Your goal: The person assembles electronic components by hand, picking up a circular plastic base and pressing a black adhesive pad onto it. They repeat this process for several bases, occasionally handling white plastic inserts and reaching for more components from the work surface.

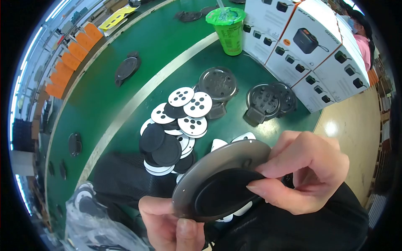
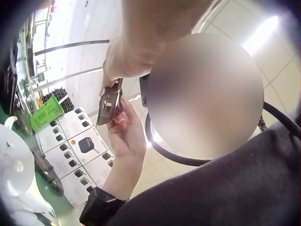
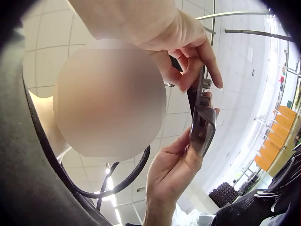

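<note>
Left hand (image 1: 173, 224) pinches grey housing (image 1: 222, 167) by its rim; right hand (image 1: 307, 171) pinches black pad (image 1: 228, 190) against it. Housing tilted above lap, near disc pile (image 1: 171, 134) on tabletop (image 1: 142, 98).

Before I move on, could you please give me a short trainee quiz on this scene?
1. True or false: the green cup stands beside the printed boxes.
2. Fill in: the round marks on the white discs are ____ in colour.
3. Which lies against the translucent grey cover that the left hand grips, at the right hand's fingertips? A) a white disc; B) a black disc; C) a printed box.
Key: 1 true; 2 black; 3 B
</note>
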`<state>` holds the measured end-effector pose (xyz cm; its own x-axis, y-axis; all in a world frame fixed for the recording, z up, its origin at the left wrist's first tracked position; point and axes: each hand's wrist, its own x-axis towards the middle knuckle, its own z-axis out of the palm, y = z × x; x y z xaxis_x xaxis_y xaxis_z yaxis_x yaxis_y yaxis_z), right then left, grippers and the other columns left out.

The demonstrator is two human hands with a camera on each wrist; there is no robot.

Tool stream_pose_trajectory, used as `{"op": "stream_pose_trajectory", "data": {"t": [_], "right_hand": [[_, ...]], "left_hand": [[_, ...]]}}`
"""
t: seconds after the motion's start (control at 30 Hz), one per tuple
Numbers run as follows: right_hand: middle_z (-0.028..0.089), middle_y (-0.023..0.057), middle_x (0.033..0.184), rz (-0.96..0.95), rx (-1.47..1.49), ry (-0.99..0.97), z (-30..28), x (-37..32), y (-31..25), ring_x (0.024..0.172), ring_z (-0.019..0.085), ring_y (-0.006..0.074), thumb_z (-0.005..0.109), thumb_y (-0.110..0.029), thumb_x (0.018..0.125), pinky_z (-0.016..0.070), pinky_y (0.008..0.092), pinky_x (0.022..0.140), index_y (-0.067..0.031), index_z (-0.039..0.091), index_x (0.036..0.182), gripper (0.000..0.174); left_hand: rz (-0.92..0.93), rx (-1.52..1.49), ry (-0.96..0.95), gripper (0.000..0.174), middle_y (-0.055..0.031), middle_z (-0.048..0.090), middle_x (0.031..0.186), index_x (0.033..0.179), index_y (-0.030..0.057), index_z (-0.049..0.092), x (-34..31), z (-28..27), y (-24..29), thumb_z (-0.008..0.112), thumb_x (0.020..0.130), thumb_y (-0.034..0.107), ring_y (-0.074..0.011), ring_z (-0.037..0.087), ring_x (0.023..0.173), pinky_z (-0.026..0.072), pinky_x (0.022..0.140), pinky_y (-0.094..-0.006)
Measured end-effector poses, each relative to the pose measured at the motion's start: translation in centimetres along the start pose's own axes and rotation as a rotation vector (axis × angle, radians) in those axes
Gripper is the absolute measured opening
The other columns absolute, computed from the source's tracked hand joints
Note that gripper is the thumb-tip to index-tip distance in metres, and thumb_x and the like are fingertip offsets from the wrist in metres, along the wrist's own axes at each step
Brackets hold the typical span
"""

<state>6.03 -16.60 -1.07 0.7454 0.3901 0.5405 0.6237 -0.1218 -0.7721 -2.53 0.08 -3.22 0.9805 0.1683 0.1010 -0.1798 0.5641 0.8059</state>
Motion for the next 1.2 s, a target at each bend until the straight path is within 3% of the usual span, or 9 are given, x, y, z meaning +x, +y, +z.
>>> {"op": "stream_pose_trajectory", "data": {"t": [0.23, 0.37, 0.6, 0.67, 0.73, 0.83, 0.97, 1.13, 1.2], "right_hand": [[0.056, 0.0088, 0.057, -0.017, 0.016, 0.006, -0.1, -0.1, 0.3, 0.047, 0.049, 0.0113, 0.074, 0.007, 0.059, 0.0312, 0.0204, 0.04, 0.0044, 0.054, 0.07, 0.022], [0.055, 0.0115, 0.063, 0.058, 0.063, -0.082, -0.6, 0.0, -0.5, 0.051, 0.055, 0.0135, 0.07, 0.007, 0.064, 0.0467, 0.0239, 0.049, 0.0067, 0.052, 0.072, 0.02], [0.051, 0.015, 0.074, -0.002, 0.181, -0.183, -0.9, -1.3, 0.4, 0.068, 0.064, 0.0265, 0.061, 0.001, 0.078, 0.0466, 0.0532, 0.089, 0.0106, 0.05, 0.077, 0.015], [0.054, 0.0149, 0.072, -0.035, 0.22, -0.11, -0.6, -1.5, 1.2, 0.064, 0.061, 0.024, 0.066, 0.001, 0.075, 0.0459, 0.0429, 0.074, 0.0082, 0.053, 0.079, 0.015], [0.061, 0.015, 0.07, -0.105, 0.227, -0.022, -0.1, -1.7, 2.2, 0.056, 0.057, 0.0176, 0.075, 0.004, 0.067, 0.042, 0.024, 0.047, 0.004, 0.058, 0.081, 0.022], [0.06, 0.0165, 0.073, -0.153, 0.269, -0.055, -0.5, -1.5, 2.3, 0.057, 0.057, 0.019, 0.074, 0.005, 0.068, 0.0453, 0.026, 0.051, 0.0047, 0.058, 0.083, 0.021], [0.056, 0.0178, 0.08, -0.26, 0.423, -0.029, 0.6, -1.3, 2.8, 0.065, 0.06, 0.0244, 0.069, 0.008, 0.071, 0.0529, 0.0408, 0.072, 0.0063, 0.058, 0.087, 0.019], [0.052, 0.0188, 0.084, -0.326, 0.441, -0.102, 0.1, -1.7, 3.2, 0.073, 0.061, 0.0298, 0.061, 0.014, 0.073, 0.0454, 0.0607, 0.086, 0.0095, 0.054, 0.087, 0.016], [0.052, 0.0191, 0.083, -0.376, 0.451, -0.099, 0.3, -1.7, 3.5, 0.071, 0.06, 0.0287, 0.059, 0.016, 0.072, 0.0455, 0.061, 0.085, 0.0099, 0.053, 0.086, 0.016]], "left_hand": [[0.0, -0.015, 0.032, 0.028, -0.013, 0.055, 0.104, 0.113, 0.0002, 0.038, -0.4, 0.2, 0.1, 0.051, 0.089, 0.005, -0.0188, 0.053, 0.097, 0.0411, 0.092, -0.0351], [0.113, 0.12, -0.05, 0.035, -0.0136, 0.055, 0.101, 0.111, -0.0002, 0.037, -0.6, -1.8, -0.7, 0.058, 0.083, 0.001, -0.0169, 0.053, 0.094, 0.042, 0.089, -0.0318], [0.219, 0.314, -0.061, 0.052, -0.0188, 0.057, 0.101, 0.109, -0.0021, 0.035, -1.1, -1.6, -1.1, 0.066, 0.068, -0.013, -0.0179, 0.058, 0.09, 0.046, 0.082, -0.0282], [0.224, 0.275, -0.049, 0.048, -0.0182, 0.057, 0.1, 0.107, -0.0027, 0.038, -1.0, -1.0, -1.3, 0.066, 0.07, -0.011, -0.0172, 0.059, 0.086, 0.0467, 0.078, -0.0263], [0.139, 0.208, -0.113, 0.038, -0.0224, 0.053, 0.107, 0.108, -0.002, 0.041, -0.5, -0.3, -0.8, 0.061, 0.076, -0.009, -0.0238, 0.054, 0.096, 0.0427, 0.083, -0.0324], [-0.037, 0.082, -0.313, 0.031, -0.0334, 0.042, 0.125, 0.113, 0.0005, 0.044, 0.2, -0.3, 0.0, 0.05, 0.084, -0.009, -0.0397, 0.04, 0.122, 0.0328, 0.101, -0.0473], [-0.115, -0.241, -0.44, 0.042, -0.0319, 0.029, 0.136, 0.124, 0.0033, 0.043, -0.2, -1.2, -0.2, 0.049, 0.084, -0.01, -0.0388, 0.028, 0.13, 0.024, 0.105, -0.0465], [-0.984, -0.569, -0.344, 0.043, -0.0195, 0.016, 0.147, 0.135, 0.0029, 0.034, 2.0, -0.9, 2.9, 0.04, 0.093, 0.005, -0.0267, 0.013, 0.138, 0.0057, 0.111, -0.0379], [-0.776, -0.502, -0.478, 0.042, -0.0173, 0.016, 0.148, 0.136, 0.0018, 0.032, 1.0, -1.9, 1.3, 0.037, 0.094, 0.008, -0.0245, 0.011, 0.138, 0.0024, 0.111, -0.0359]]}}
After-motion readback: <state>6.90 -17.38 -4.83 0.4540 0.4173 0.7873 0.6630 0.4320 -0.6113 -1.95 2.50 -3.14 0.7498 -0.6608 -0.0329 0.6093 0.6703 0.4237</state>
